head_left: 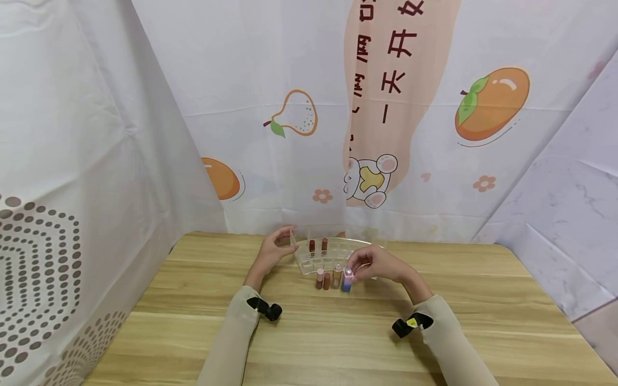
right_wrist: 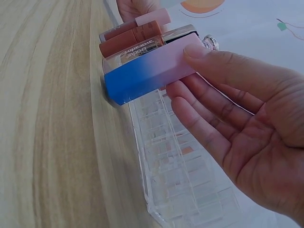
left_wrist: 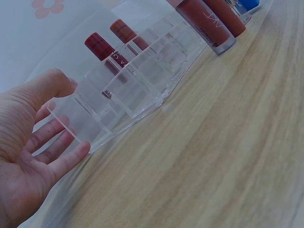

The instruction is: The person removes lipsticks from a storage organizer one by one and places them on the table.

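Note:
A clear lipstick organizer (head_left: 304, 262) with stepped compartments stands at the back of the table. My left hand (head_left: 273, 252) holds its left end; in the left wrist view the thumb lies at the upper edge and fingers show through the clear side. Two dark red lip tubes, one maroon (left_wrist: 105, 51) and one brownish (left_wrist: 128, 34), stand in its slots. My right hand (head_left: 379, 264) pinches the top of a pink-to-blue lipstick tube (right_wrist: 147, 71) between thumb and fingers. That tube stands upright at the right end of a short row in front of the organizer.
Beside the pink-blue tube stand a gold-and-clear tube (head_left: 337, 276), a brown tube (head_left: 326, 281) and a pink-capped lip gloss (head_left: 319, 279). The wooden tabletop (head_left: 338, 338) extends toward me. A printed curtain (head_left: 241, 69) hangs right behind the organizer.

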The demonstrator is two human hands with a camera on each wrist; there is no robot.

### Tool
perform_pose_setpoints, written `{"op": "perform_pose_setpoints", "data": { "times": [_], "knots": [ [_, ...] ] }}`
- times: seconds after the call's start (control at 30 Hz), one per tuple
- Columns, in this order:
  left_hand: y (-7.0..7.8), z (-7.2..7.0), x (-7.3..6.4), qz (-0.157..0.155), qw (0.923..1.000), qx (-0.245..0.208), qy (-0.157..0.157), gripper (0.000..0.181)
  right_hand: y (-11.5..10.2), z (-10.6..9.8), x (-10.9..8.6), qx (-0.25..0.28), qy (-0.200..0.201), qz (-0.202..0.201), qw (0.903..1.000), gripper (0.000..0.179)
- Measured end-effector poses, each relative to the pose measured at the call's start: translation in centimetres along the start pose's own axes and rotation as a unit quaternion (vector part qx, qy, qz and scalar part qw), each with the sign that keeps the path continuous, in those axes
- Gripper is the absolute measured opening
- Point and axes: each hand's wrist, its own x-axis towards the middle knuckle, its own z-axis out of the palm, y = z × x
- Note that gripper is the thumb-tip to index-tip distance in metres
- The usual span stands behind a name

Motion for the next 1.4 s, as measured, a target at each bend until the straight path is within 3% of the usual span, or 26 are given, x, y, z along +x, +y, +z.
{"op": "perform_pose_setpoints", "data": {
  "times": [0.6,0.9,1.1,1.33,1.4],
  "knots": [
    [0.0,-0.2,0.1,-0.008,0.9999,0.002,-0.007,0.061,0.1,0.2,0.2,-0.006,0.002,0.014,0.9999,0.018],
    [-2.7,-0.1,1.2,-0.004,0.9999,0.012,0.012,0.061,0.2,0.1,0.2,-0.009,0.004,0.013,0.9999,0.019],
    [-3.4,-0.1,1.4,0.006,0.9997,0.013,0.022,0.058,0.3,0.1,0.1,-0.008,0.002,0.004,1.0,0.021],
    [-0.4,0.0,0.3,0.003,1.0,-0.002,0.003,0.06,0.0,0.0,0.2,-0.005,-0.001,0.007,1.0,0.023],
    [-0.2,-0.1,0.3,0.004,1.0,-0.002,0.002,0.059,0.1,0.0,0.2,-0.003,-0.002,0.003,1.0,0.023]
  ]
}}
